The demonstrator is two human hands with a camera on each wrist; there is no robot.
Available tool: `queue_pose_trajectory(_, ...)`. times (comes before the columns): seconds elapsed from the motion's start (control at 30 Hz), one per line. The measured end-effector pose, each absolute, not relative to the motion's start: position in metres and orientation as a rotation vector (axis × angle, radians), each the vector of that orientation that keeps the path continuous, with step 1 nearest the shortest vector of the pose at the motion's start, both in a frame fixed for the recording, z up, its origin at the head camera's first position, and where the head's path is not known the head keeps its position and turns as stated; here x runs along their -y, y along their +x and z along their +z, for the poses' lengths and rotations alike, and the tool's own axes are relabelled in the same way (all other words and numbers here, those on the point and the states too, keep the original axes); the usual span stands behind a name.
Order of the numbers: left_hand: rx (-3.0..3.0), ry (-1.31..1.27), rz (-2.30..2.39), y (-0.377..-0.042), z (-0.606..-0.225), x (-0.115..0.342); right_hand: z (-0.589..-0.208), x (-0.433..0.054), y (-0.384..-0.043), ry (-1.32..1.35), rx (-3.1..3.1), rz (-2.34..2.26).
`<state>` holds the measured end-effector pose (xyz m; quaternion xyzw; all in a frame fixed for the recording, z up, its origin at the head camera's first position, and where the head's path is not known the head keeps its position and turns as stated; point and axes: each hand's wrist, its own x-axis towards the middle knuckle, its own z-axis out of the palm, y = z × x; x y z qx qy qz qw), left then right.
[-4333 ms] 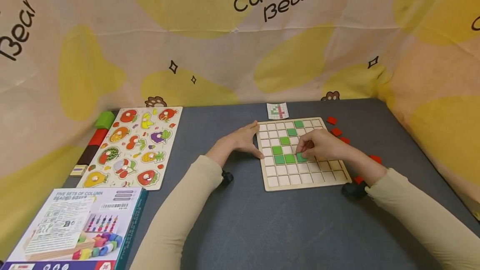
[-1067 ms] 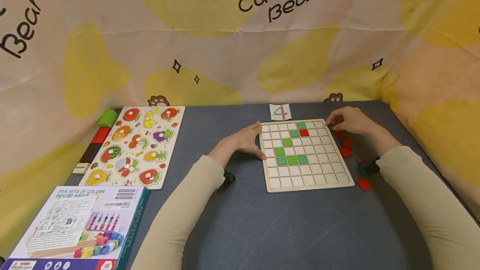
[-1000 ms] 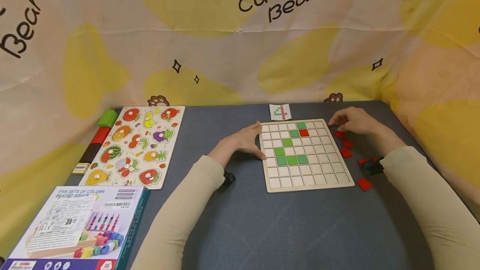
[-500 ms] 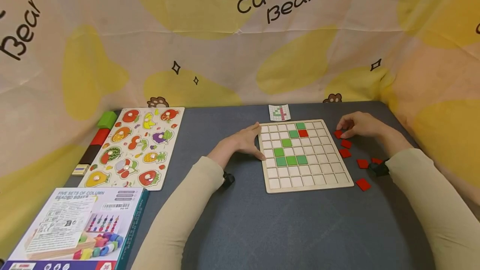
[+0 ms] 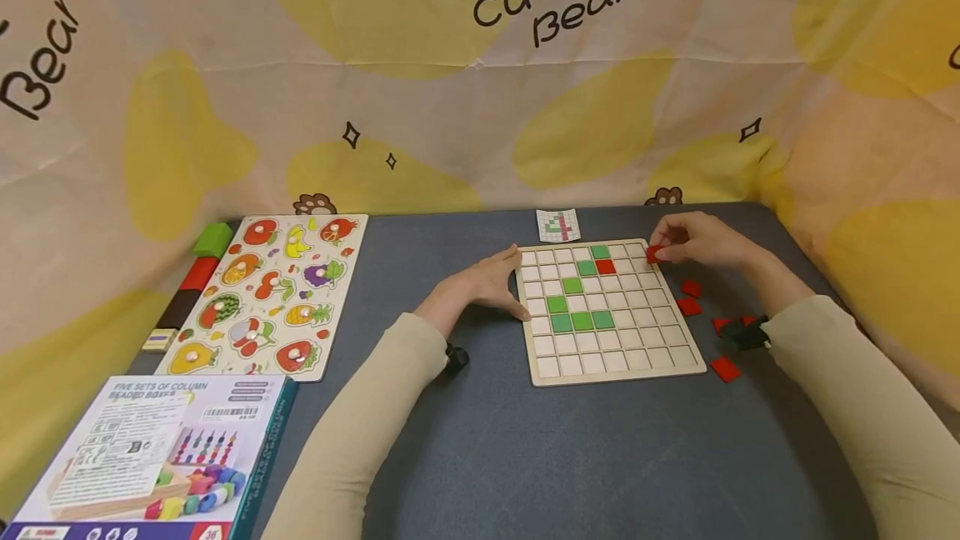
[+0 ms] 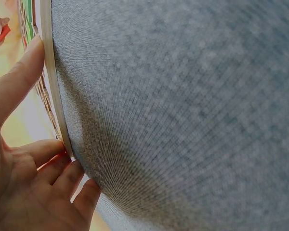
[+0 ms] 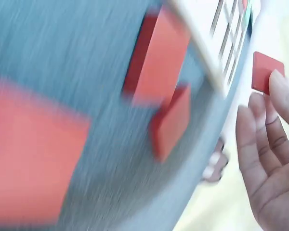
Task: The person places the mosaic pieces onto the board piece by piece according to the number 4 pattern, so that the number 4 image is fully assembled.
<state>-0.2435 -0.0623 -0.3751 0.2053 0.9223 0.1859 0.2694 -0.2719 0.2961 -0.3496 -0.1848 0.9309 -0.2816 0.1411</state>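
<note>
My right hand (image 5: 703, 238) pinches a small red square tile (image 5: 654, 254) between thumb and fingers, over the upper right corner of a wooden grid board (image 5: 619, 379). In the right wrist view the held tile (image 7: 266, 71) is raised off the table. With thumb and fingers spread, my left hand (image 5: 487, 281) touches the board's left edge; the left wrist view shows its thumb (image 6: 26, 65) against the rim. Several green tiles, such as one green tile (image 5: 582, 321), lie in the grid's squares. One red tile (image 5: 605, 267) sits among them near the top.
Loose red tiles (image 5: 725, 369) lie right of the board. A small pattern card (image 5: 558, 225) is behind it. At the left are a fruit puzzle board (image 5: 341, 297), coloured blocks (image 5: 213, 240) and a box (image 5: 217, 398). A printed cloth (image 5: 420, 107) stands around the table.
A green tile was set down in the grid, and a red one appeared there. My right hand went to the loose tiles, took a red one and moved left to the board. My left hand stayed.
</note>
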Motion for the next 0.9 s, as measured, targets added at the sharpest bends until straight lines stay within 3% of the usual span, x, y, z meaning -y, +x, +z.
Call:
queue_pose_trajectory(0.33, -2.490, 0.568, 0.498, -0.243, -0.375, 0.064, -0.362, -0.247, -0.263, -0.664, -2.539, -0.836)
queue_pose_trajectory(0.9, -2.493, 0.583, 0.495, -0.244, -0.377, 0.064, -0.367, -0.240, -0.261, -0.658, -2.672, -0.717)
